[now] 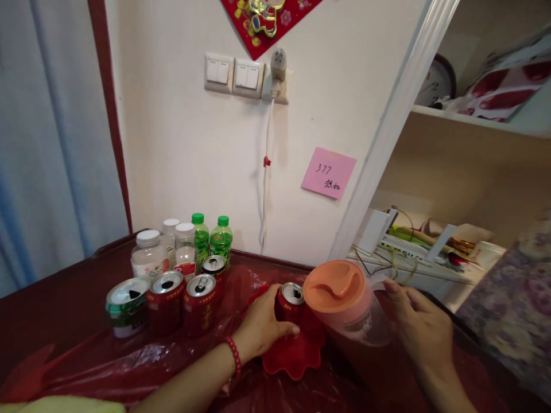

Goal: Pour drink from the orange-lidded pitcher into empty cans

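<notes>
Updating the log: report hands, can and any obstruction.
Left hand around red can. Right hand holding pitcher. Can over red dish, pitcher close alongside.

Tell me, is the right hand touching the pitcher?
Touching. The head view shows the fingers of the right hand curled around the handle of the pitcher.

Single head view, facing forward and down.
From head height my feed looks across the desk to the wall behind; left hand and right hand close, low in frame; span, curtain at left to shelves at right.
</notes>
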Motion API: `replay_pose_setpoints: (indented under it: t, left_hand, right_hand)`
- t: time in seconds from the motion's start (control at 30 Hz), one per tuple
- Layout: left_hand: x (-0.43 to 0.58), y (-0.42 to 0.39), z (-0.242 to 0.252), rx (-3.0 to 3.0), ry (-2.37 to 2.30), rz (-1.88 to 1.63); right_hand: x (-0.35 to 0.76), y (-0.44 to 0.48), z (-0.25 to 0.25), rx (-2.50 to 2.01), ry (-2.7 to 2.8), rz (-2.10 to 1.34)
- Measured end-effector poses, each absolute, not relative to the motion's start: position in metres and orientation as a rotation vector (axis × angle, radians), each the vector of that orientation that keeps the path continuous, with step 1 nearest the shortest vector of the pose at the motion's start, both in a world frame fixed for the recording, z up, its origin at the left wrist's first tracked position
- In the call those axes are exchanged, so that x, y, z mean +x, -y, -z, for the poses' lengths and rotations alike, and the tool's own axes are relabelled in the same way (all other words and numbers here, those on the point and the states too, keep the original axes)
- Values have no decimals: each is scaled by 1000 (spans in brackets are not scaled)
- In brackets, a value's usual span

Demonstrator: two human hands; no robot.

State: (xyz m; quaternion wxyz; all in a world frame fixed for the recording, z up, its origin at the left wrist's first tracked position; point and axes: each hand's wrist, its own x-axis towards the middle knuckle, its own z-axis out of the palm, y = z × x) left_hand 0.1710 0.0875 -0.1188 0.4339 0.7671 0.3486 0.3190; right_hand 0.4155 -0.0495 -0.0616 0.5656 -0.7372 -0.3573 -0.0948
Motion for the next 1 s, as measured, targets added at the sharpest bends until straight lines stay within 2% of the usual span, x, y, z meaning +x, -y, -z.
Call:
replay_pose_setpoints:
  t: [1.0]
  left_hand:
    - [171,-88,122,1906,-848,-806]
  right_hand:
    - [413,50,60,-1722,850,240]
